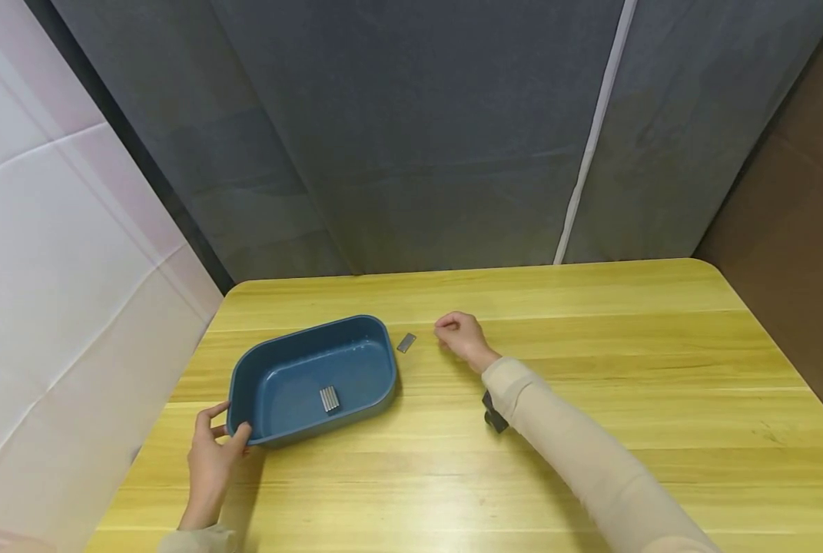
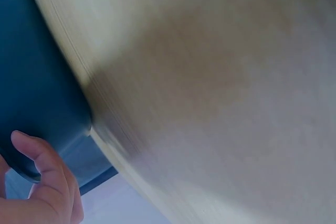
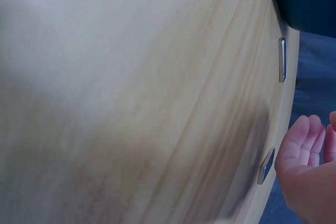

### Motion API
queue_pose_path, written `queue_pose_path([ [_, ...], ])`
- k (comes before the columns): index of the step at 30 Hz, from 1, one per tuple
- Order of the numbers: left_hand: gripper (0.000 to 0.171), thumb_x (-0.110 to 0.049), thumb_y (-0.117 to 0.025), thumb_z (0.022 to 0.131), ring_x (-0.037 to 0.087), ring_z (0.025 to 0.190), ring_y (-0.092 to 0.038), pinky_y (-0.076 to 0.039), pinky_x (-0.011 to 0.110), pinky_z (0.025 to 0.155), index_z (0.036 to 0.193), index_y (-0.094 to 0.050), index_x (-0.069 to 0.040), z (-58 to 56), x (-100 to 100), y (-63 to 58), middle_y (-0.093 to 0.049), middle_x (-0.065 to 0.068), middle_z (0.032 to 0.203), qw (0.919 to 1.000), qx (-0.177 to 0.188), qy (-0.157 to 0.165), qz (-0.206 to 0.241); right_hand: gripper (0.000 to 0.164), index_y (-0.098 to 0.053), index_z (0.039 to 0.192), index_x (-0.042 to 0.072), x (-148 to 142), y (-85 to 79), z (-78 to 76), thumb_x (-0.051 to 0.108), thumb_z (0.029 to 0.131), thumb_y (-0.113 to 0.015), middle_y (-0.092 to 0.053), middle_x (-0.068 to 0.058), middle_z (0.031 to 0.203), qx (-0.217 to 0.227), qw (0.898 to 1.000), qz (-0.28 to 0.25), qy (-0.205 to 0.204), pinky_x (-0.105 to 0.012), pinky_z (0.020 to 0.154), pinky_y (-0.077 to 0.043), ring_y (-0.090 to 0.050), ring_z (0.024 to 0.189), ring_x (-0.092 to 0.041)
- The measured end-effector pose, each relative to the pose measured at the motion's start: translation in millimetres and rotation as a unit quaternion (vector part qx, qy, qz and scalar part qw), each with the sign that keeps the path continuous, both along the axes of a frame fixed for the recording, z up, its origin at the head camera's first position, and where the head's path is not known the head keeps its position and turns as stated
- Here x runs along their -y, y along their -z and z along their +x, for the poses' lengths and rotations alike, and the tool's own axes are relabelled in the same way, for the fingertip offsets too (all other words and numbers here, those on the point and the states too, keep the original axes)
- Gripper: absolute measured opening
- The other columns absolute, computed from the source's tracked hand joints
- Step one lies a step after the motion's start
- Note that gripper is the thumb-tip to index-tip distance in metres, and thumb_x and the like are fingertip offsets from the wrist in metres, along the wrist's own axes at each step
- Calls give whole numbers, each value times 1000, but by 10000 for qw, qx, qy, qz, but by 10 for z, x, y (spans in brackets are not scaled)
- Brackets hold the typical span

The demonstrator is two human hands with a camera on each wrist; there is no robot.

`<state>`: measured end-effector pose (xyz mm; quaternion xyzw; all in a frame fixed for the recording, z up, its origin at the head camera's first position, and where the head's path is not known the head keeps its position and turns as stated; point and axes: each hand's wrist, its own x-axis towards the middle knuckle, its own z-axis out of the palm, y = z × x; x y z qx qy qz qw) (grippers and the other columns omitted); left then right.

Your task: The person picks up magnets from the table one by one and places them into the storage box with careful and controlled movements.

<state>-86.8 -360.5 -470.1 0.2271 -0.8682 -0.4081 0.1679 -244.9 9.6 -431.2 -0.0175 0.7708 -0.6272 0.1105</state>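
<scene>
A blue rectangular basin [image 1: 314,349] sits on the left of the wooden table. My left hand [image 1: 214,461] grips its near left corner, thumb at the rim and fingers outside; the left wrist view shows this hand [image 2: 47,187] at the wall. Inside lies a tight row of several small silver bars [image 1: 330,399]. A flat grey rectangular metal piece [image 1: 407,342] rests just right of the basin. My right hand [image 1: 462,338] hovers further right, fingers loosely bent, with nothing visible in them. Beside it, the right wrist view shows another flat metal piece [image 3: 266,166] on the table.
The yellow wooden table [image 1: 625,369] stretches to the right. A dark grey curtain [image 1: 418,138] hangs behind its far edge. White sheeting [image 1: 72,269] borders the left side, and a brown panel [image 1: 791,223] stands at the right. A black device [image 1: 494,415] is under the right sleeve.
</scene>
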Motion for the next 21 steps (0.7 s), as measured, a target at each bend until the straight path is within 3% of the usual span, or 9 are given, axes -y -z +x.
queue_pose_path([
  [9, 49, -14, -54, 80, 13, 47, -59, -50, 22, 46, 126, -37, -9, 8, -6, -14, -50, 15, 89, 10000, 59, 45, 7, 22, -56, 105, -3, -58, 3, -20, 6, 84, -55, -54, -11, 100, 5, 9994, 268, 203, -27, 70, -48, -53, 84, -21],
  [15, 50, -14, -54, 80, 14, 48, -59, -50, 20, 46, 126, -36, -7, 26, -35, -66, -49, 15, 88, 9996, 101, 91, 263, 22, -56, 105, -3, -73, 3, -38, 4, 84, -55, -54, -10, 94, 18, 9991, 332, 250, -24, 67, -46, -52, 81, -19],
  [21, 51, -16, -53, 82, 15, 49, -59, -51, 22, 48, 128, -34, -6, 43, -20, -52, -48, 16, 90, 9995, 119, 165, 242, 21, -57, 102, -2, -114, 15, -74, 3, 82, -56, -56, -10, 92, 6, 9987, 399, 324, -25, 68, -47, -53, 79, -19],
])
